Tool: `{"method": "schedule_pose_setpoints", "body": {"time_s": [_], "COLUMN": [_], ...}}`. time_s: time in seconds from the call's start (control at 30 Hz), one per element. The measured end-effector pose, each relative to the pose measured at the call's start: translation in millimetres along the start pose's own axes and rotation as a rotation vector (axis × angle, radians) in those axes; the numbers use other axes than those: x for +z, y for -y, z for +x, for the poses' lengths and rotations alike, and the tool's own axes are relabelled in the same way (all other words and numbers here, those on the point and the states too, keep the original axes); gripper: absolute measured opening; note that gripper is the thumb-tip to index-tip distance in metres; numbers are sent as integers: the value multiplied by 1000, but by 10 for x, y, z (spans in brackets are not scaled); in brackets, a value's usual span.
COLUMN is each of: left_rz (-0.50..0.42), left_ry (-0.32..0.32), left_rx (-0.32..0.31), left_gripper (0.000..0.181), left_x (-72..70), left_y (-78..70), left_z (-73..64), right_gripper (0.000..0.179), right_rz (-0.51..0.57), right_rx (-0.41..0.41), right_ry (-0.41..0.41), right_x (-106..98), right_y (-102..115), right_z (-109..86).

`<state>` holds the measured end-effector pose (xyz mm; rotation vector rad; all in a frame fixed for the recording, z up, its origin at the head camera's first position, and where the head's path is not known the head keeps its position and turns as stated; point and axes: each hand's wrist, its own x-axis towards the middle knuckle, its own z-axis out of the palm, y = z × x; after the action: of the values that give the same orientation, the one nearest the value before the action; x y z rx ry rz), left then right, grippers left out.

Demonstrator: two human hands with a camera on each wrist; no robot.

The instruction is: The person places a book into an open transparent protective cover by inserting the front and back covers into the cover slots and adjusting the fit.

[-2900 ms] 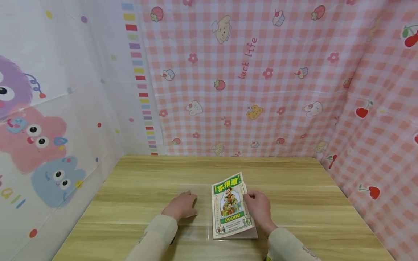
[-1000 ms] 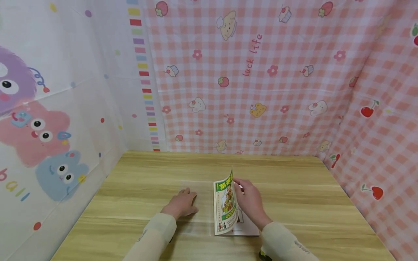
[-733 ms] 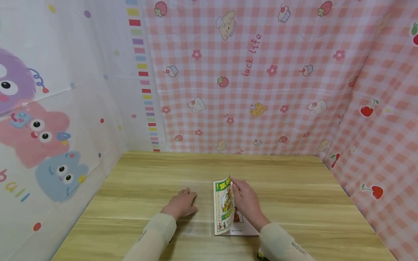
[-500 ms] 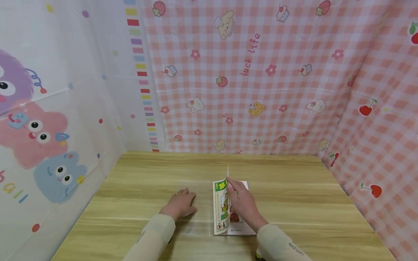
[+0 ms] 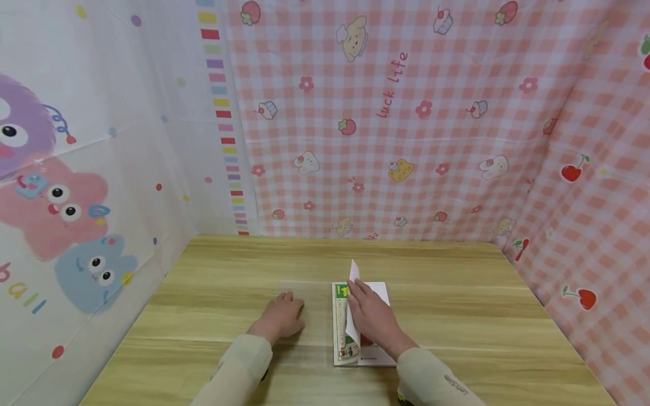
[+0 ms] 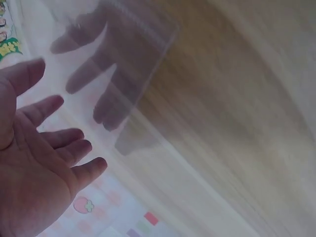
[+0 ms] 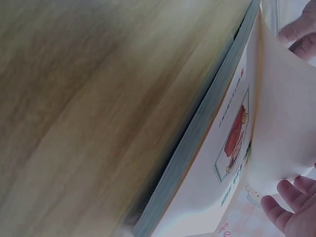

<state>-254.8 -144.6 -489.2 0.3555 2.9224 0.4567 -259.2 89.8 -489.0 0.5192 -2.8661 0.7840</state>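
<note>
My left hand (image 5: 279,317) rests on the table left of a book, fingers spread and relaxed. In the left wrist view a clear plastic sheet (image 6: 148,29) lies by its fingertips, with the hand's dark reflection or shadow on it. The book's green and yellow front cover (image 5: 339,327) stands half lifted, bent toward the left. Against its white inner side (image 7: 284,118) my right hand (image 5: 377,318) lies with fingers nearly straight, touching the cover near its free edge. The title page (image 7: 212,182), with a small coloured picture, shows under the raised cover.
The wood-grain table (image 5: 472,299) carries the book near its middle front. A pink checked cloth (image 5: 386,141) hangs behind it. White cloth (image 5: 142,169) with cartoon figures is on the left, and more checked cloth with cherries on the right.
The cover has gone from nearly flat to raised and folded leftward, exposing the title page. My right hand has moved left from the book's right edge onto the cover's inner side. The left hand has hardly moved.
</note>
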Motion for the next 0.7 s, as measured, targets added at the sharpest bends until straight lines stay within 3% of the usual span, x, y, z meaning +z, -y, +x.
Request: {"method": "schedule_pose_setpoints", "body": {"time_s": [0.17, 0.47, 0.7], "left_rz": [-46, -132, -90], "left_ry": [-67, -78, -90], "left_rx": [15, -61, -85], "left_gripper": [45, 59, 65], "left_x": [43, 145, 237], "left_y": [-80, -142, -136], "left_z": [-7, 8, 9], "right_gripper": [50, 52, 50], "right_rz": [-12, -2, 12], "right_rx": [-31, -112, -129], "right_ry": [37, 22, 52], "right_x": [33, 63, 117], "right_y": [8, 54, 64], "right_z": [10, 15, 14]}}
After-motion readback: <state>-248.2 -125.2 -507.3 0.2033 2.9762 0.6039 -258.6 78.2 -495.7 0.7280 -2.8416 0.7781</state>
